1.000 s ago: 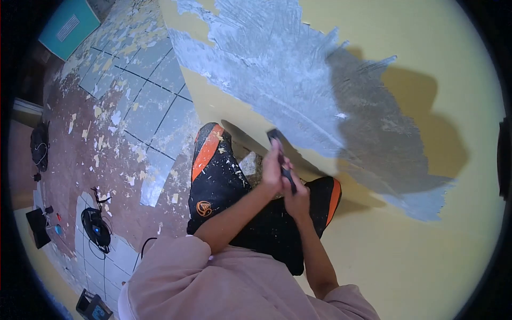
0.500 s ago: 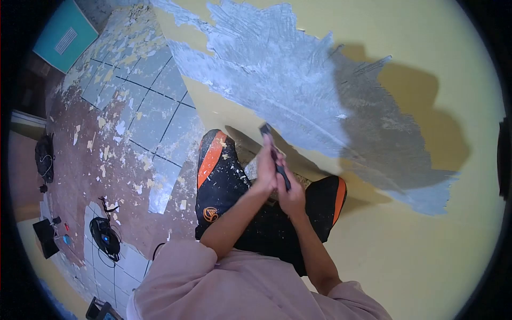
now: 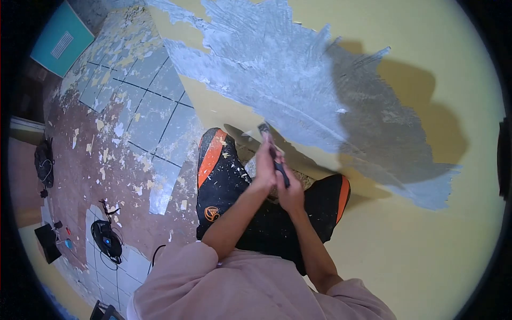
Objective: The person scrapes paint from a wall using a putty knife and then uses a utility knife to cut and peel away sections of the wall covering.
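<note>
A scraper (image 3: pixel 281 172) with a dark handle is gripped in both hands, its small head pointing up toward the wall. My left hand (image 3: pixel 265 166) wraps the handle closer to the head, and my right hand (image 3: pixel 290 193) closes round its lower end. The head lies at the lower edge of a rough grey stripped patch (image 3: pixel 277 74) on the yellow wall (image 3: pixel 389 240). Beside the head is a small pale flake. Below the hands are my dark trousers (image 3: pixel 224 181) with orange stripes, speckled with chips.
Paint flakes litter the grey tiles (image 3: pixel 154 117) and brown floor on the left. A teal box (image 3: pixel 63 40) stands at the far left. A black corded device (image 3: pixel 106 240) with a blue light lies on the floor. Shadows cover the patch's right side.
The view has shifted slightly. A pale flake now shows left of the scraper's head. Both hands keep the same hold, with little movement.
</note>
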{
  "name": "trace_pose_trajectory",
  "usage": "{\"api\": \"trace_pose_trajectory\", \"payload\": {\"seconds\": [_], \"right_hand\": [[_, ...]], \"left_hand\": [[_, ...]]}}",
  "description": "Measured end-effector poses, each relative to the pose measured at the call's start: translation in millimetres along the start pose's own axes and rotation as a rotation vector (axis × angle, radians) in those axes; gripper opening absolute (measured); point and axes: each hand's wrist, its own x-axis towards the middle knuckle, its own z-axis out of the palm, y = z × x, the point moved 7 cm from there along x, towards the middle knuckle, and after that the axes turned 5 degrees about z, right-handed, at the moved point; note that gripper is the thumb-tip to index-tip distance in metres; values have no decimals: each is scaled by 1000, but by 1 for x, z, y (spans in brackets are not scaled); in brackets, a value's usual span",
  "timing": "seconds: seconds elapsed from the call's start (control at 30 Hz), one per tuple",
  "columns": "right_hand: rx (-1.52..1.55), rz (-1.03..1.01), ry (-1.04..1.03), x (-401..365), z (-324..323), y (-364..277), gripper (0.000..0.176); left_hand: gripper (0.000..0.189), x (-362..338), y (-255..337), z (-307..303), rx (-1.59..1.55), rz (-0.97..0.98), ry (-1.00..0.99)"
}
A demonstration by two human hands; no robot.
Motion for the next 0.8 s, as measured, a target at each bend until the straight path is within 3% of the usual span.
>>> {"api": "trace_pose_trajectory", "payload": {"seconds": [0.03, 0.07, 0.13, 0.2, 0.27, 0.33, 0.4, 0.5, 0.6, 0.67, 0.73, 0.8], "right_hand": [[-7, 28, -14, 5, 10, 1, 35], [-14, 55, -29, 8, 15, 0, 35], [-6, 146, -82, 0, -5, 11, 36], [30, 173, -33, -15, -21, 27, 37], [11, 91, 10, -4, -12, 16, 36], [-84, 56, -107, 22, 14, -17, 36], [-213, -24, -97, 19, 17, -12, 38], [64, -29, 0, -9, -8, 4, 38], [37, -45, 28, 1, -1, 8, 37], [-64, -28, -160, 33, 40, -28, 36], [-11, -4, -132, 26, 39, -29, 36], [15, 31, -117, 7, 24, -17, 35]], "left_hand": [[41, 1, 12, 4, -1, 50, -124], [41, -1, 10, 5, 3, 56, -122], [40, -10, -14, 1, 51, -27, 69], [40, -11, -48, -1, 59, -66, -57], [38, -12, -20, -2, 122, -47, 80], [37, -1, 29, 13, -93, 135, -86], [40, 6, 28, 4, -58, 181, -36], [38, -25, -35, 1, 168, -150, 82], [46, -7, 0, -3, 160, 10, 60], [41, 13, 58, 10, -88, 183, -70], [38, 13, 57, 5, -82, 144, -41], [38, -4, 23, -4, 74, 26, 129]]}}
